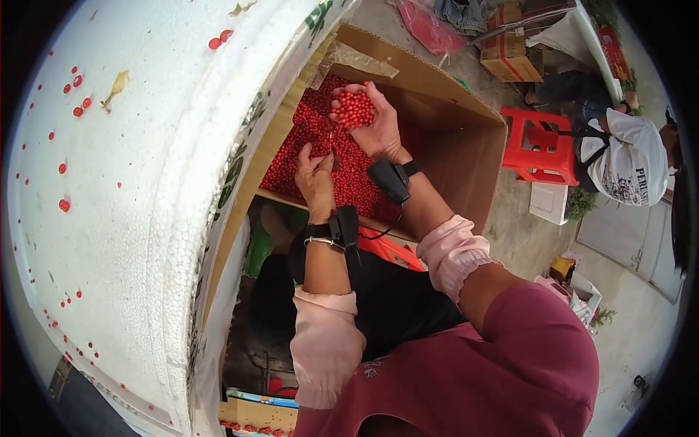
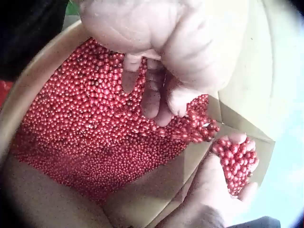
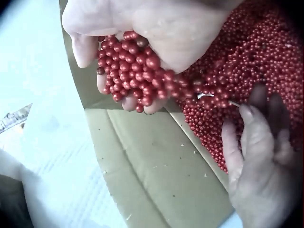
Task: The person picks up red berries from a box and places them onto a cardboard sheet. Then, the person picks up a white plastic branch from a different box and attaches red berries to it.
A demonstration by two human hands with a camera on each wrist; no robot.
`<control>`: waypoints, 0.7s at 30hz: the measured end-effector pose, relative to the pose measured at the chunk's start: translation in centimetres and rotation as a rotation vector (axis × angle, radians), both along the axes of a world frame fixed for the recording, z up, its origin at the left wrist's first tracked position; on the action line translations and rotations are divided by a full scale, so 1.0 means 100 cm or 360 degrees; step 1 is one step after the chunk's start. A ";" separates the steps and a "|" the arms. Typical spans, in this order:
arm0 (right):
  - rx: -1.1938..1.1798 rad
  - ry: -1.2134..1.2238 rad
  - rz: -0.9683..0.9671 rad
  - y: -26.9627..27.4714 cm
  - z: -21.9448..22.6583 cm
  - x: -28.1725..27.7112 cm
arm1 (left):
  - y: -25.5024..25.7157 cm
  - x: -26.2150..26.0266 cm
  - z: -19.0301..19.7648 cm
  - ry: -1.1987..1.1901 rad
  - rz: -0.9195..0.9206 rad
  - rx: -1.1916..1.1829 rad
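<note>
Small red berries [image 1: 354,191] fill a cardboard box [image 1: 466,138]. My right hand [image 1: 382,131] is cupped palm up above them, fingers curled round a dense bunch of berries [image 1: 354,109]. In the right wrist view the bunch [image 3: 130,71] trails out of the right hand [image 3: 166,28] as a strand toward the left. My left hand [image 1: 317,186] is lower, over the box's near side; in the left wrist view, the thumb and a finger of the left hand [image 2: 161,47] pinch the stem end of the berry strand [image 2: 194,124]. Its other fingers hang above the loose berries.
A white foam surface [image 1: 131,182] with scattered berries stands along the left of the box. Clear plastic [image 1: 364,60] lies at the box's far end. To the right are a red stool [image 1: 539,146], another cardboard box [image 1: 510,51] and a seated person [image 1: 626,156].
</note>
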State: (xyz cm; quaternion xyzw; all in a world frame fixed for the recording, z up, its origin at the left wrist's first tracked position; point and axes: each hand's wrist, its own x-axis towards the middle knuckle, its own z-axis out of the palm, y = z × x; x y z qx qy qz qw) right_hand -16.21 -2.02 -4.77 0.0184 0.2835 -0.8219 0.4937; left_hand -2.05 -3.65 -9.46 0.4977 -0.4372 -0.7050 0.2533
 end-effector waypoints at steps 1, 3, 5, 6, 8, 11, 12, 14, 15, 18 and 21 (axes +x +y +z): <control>0.0041 0.0056 0.0036 -0.001 0.004 0.002 | 0.001 -0.001 0.004 0.0028 0.0003 0.0037; 0.0083 0.0113 0.0072 -0.004 0.008 0.005 | 0.000 -0.002 0.011 0.0085 0.0009 0.0111; 0.0120 0.0150 0.0041 -0.005 0.009 0.008 | 0.000 -0.002 0.009 0.0108 0.0004 0.0133; 0.0139 0.0168 0.0025 -0.005 0.010 0.009 | 0.000 -0.002 0.008 0.0133 0.0000 0.0155; 0.0158 0.0231 0.0051 -0.006 0.011 0.008 | 0.000 -0.002 0.006 0.0156 -0.0005 0.0176; 0.0196 0.0362 0.0102 -0.008 0.012 0.008 | -0.002 -0.001 0.004 0.0212 -0.0037 0.0157; 0.0174 0.0470 0.0106 -0.009 0.013 0.008 | -0.002 -0.002 0.003 0.0214 -0.0036 0.0158; 0.0129 0.0683 0.0118 -0.009 0.014 0.010 | -0.002 -0.002 0.003 0.0213 -0.0026 0.0185; 0.0130 0.0683 0.0120 -0.009 0.014 0.011 | -0.003 -0.002 0.003 0.0212 -0.0021 0.0198; 0.0192 0.0803 0.0197 -0.004 0.013 0.014 | -0.002 -0.003 0.004 0.0183 0.0006 0.0222; 0.0282 0.1361 0.0308 0.005 0.012 0.015 | -0.002 -0.003 0.007 0.0178 0.0039 0.0252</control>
